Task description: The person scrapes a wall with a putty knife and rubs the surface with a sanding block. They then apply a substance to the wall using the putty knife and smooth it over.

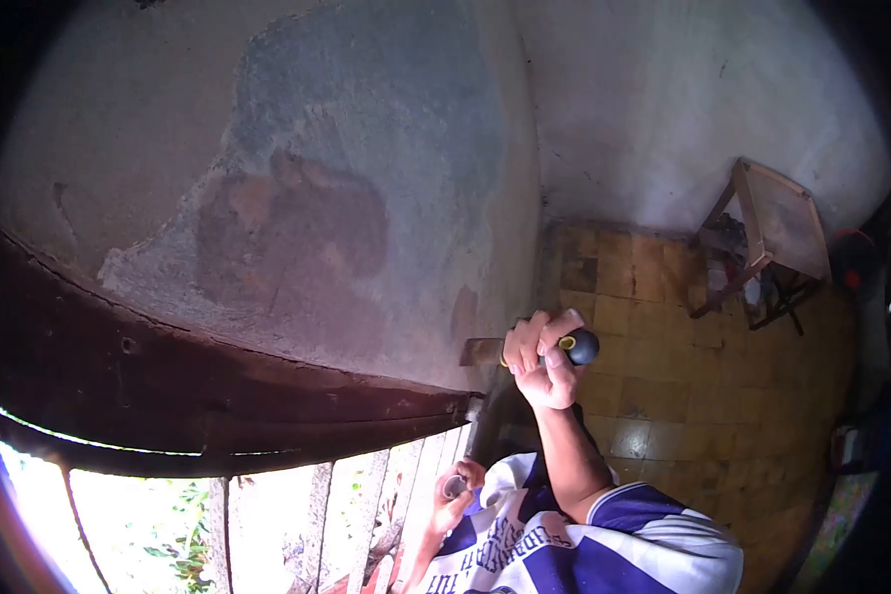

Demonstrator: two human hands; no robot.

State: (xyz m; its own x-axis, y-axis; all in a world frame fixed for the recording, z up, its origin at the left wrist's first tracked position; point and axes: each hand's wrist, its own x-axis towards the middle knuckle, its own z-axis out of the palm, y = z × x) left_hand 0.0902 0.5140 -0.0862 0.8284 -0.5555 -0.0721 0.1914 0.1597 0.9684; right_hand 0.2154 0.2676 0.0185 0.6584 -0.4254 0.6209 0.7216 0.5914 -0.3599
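Observation:
My right hand is raised, its fingers wrapped around the handle of a scraper. The flat blade points left and overlaps the wall in this view, while the dark, rounded handle end with a yellow ring sticks out past the fingers. Lower down, by the window bars, my left hand is closed around a small round greyish thing, whose kind I cannot tell. Above and to the left rises the wall, with bluish-grey paint, worn edges and a brownish patch.
A dark red-brown ledge runs below the wall, over a window with pale upright bars. On the yellowish tiled floor, a wooden stool-like frame with things under it stands near the far wall. More dark objects line the right edge.

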